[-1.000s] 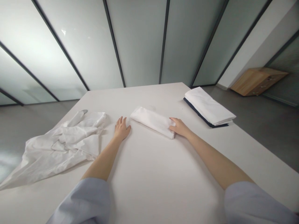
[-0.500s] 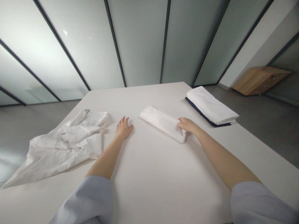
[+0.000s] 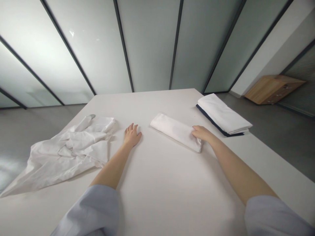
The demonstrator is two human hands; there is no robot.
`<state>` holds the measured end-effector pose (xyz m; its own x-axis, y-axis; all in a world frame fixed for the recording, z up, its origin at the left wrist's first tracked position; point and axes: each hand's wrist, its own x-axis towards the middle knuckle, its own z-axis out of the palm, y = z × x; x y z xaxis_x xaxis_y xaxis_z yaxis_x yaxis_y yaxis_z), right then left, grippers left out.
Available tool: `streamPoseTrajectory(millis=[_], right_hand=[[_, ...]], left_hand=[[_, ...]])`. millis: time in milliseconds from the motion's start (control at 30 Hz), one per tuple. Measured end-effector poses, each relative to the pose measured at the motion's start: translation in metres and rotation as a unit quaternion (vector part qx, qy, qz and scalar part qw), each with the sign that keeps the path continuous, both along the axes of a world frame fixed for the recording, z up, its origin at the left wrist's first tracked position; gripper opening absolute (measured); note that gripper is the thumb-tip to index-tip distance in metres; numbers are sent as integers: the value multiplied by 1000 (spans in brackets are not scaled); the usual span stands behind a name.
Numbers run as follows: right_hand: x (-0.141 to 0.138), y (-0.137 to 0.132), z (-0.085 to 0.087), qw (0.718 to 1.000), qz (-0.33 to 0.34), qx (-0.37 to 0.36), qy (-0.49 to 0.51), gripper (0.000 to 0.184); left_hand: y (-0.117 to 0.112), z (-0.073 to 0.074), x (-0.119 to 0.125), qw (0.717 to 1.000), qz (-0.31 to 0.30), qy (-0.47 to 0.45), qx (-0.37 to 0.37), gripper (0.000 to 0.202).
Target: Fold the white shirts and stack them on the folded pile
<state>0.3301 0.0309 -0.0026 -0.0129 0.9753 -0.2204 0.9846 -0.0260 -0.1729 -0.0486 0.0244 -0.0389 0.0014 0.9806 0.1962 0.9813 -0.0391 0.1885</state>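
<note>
From the head view, the right hand grips the near end of a neatly folded white cloth bundle, apparently finished, while the left hand rests open on the white tabletop beside a crumpled, unfolded white garment.

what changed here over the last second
The right hand, resting on the near end of the folded white cloth, slid it to the right across the table, closer to the folded stack. The left hand stayed flat on the table, and the crumpled white garment and the stack did not move.
</note>
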Motion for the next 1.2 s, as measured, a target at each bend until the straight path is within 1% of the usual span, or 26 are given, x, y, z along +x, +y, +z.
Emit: streamPoseTrajectory(millis=[133,200,267,400,500,567,667,733,833,900,967,1033,1133,1200], right_hand=[[4,0,-4,999,18,46,-2,40],[3,0,-1,998,19,61,23,46],[-1,3,4,996,18,55,60,48],[-14,16,19,992,44,3,119,40],[-24,30,24,989,56,-55,128,34],[-29,39,24,989,44,-71,123,33],[-37,47,22,990,22,-76,116,43],[-41,49,20,989,19,-98,110,46],[-47,48,20,985,26,-137,103,40],[-50,46,21,984,32,-146,95,33],[-53,43,22,986,39,-138,90,29],[-56,38,24,989,48,-113,82,27],[-57,25,26,997,62,-44,24,29],[-53,15,27,998,54,6,-31,31]], left_hand=[[0,1,0,1000,1,-2,3,51],[0,0,0,1000,1,-4,4,52],[1,-1,-1,1000,-1,-5,5,53],[2,-2,-1,1000,-2,-8,5,55],[1,-1,-1,1000,2,-11,0,54],[1,-1,-1,1000,2,-14,-3,53],[1,-1,-1,1000,1,-20,-3,53],[1,-1,-1,1000,-2,-23,-2,53],[1,-1,0,1000,-2,-29,0,53],[0,0,0,999,0,-32,0,52],[0,2,1,999,1,-32,-5,53],[0,3,1,1000,2,-29,-12,54],[0,4,1,1000,2,-25,-18,55],[0,4,1,1000,1,-23,-17,54]])
